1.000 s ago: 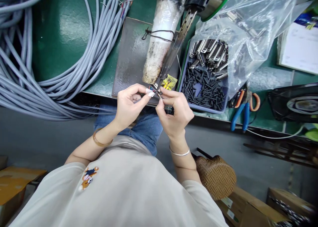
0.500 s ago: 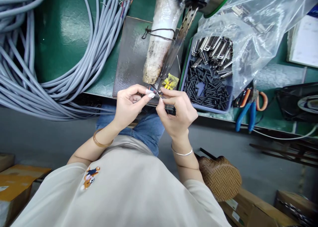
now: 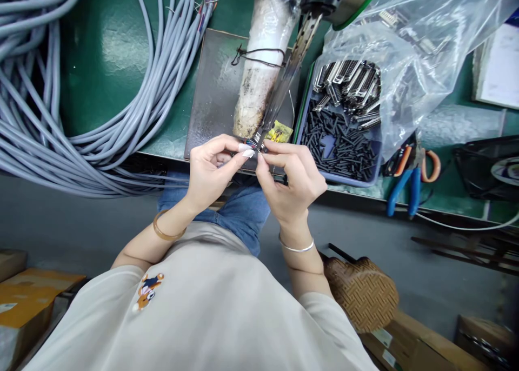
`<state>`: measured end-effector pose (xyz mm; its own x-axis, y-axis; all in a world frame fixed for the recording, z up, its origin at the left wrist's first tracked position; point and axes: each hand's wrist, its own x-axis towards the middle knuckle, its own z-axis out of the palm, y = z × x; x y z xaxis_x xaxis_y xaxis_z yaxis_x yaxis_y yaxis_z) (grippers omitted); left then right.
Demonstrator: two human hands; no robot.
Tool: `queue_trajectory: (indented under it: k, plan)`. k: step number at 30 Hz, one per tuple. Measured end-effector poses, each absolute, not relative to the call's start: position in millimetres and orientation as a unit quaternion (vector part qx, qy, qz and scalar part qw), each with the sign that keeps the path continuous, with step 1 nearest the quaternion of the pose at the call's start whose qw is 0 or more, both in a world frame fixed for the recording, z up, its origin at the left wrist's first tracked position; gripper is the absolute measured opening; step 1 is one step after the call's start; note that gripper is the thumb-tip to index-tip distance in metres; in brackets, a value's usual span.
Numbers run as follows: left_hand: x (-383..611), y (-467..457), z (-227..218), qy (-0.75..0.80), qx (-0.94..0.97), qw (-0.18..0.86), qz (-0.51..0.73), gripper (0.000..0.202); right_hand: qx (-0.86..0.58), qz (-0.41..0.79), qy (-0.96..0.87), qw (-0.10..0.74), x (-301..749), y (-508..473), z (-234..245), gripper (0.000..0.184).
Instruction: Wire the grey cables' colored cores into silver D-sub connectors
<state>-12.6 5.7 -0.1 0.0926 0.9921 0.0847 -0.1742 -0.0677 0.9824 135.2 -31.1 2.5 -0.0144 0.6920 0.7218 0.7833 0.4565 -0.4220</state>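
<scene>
My left hand [image 3: 213,168] and my right hand [image 3: 294,179] meet at the bench's front edge, both pinched on a small connector with coloured wire ends [image 3: 254,144]. The connector sits just under the tip of a soldering iron [image 3: 284,84], which slants down from the top. Beside the iron stands a stained white wrapped cylinder [image 3: 261,73]. A small yellow piece [image 3: 279,133] lies right behind my fingers on a dark metal plate [image 3: 214,90]. What exactly my right fingertips press on is too small to make out.
Thick coils of grey cable [image 3: 60,100] fill the left of the green bench [image 3: 109,46]. A blue tray [image 3: 343,179] holds black tubing bits and metal connectors under a clear plastic bag [image 3: 413,52]. Blue and orange pliers [image 3: 405,179] lie to the right. Cardboard boxes [image 3: 24,295] and a woven basket [image 3: 360,292] sit on the floor.
My right hand's fingers have closed in slightly toward the left hand at the connector. The view has drifted a little, sliding the bench items rightward.
</scene>
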Motion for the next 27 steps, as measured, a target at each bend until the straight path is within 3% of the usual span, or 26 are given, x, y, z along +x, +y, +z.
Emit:
queue_trajectory:
  k: [22,27]
  plan:
    - [-10.2,3.5,1.1,0.414,0.481,0.559,0.533,0.036,-0.522,-0.077,-0.721,0.449,137.1,-30.4,3.0,0.011]
    - [-11.0,0.4,-1.3,0.410,0.480,0.570,0.525,0.033,-0.520,-0.099,-0.746,0.403,141.4,-34.8,-1.6,0.017]
